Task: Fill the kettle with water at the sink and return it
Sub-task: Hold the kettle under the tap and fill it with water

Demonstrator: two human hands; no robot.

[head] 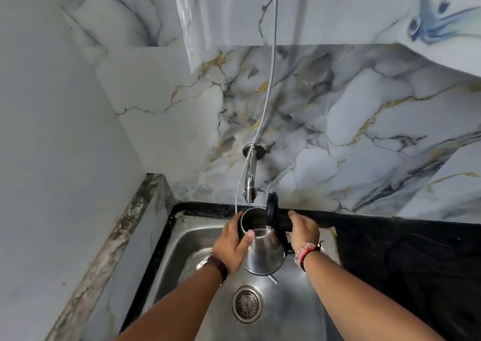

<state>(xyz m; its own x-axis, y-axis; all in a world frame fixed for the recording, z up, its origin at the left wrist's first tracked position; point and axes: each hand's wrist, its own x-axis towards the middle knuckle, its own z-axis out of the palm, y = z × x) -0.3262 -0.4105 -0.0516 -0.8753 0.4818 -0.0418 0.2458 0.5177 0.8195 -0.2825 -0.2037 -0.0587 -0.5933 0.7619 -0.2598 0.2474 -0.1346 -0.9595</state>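
A steel kettle is held over the steel sink, its black lid flipped up. Its open mouth sits right under the chrome tap on the wall, and a thin stream of water falls from the spout into it. My left hand wraps around the kettle's left side, thumb on the body. My right hand grips the black handle on the kettle's right side.
The drain strainer lies in the sink's bottom. A black counter stretches right of the sink. A thin white hose hangs down the marble wall past the tap. A marble ledge borders the left.
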